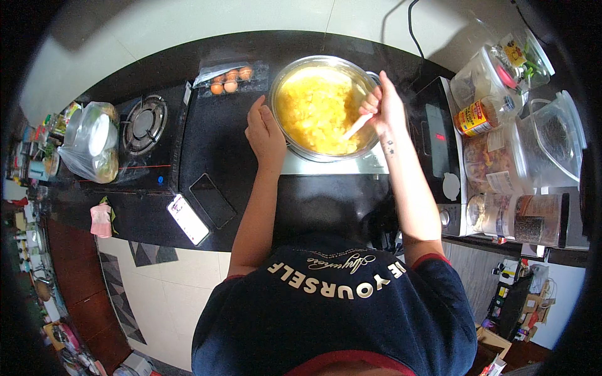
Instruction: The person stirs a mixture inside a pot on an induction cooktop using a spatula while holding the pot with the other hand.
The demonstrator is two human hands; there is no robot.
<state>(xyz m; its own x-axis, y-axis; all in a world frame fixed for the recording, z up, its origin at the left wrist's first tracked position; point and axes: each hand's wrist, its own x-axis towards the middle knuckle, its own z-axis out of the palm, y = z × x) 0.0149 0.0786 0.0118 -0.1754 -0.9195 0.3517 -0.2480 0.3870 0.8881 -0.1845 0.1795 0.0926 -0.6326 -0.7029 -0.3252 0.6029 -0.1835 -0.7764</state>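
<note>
A round metal bowl (281,128) holds a chunky, soft yellow mass (316,106). Beside the bowl's left wall is my left hand (264,133), its fingers stretched out along the outside and seemingly resting against it. My right hand (384,111), over the right rim, is closed round the handle of a white stirring utensil (357,126). The utensil slants down to the left into the yellow mass, which hides its head, so I cannot tell whether it is a spoon or a spatula. Under the bowl shows a pale, shiny flat surface (335,166).
Several brown eggs (231,80) lie in clear plastic behind my left hand. Left are a gas burner (145,124) and a bagged container (99,138). A white-screened phone (187,219) lies near the counter's front edge. Right stand a black appliance (434,141), a jar (476,118) and clear tubs (549,141).
</note>
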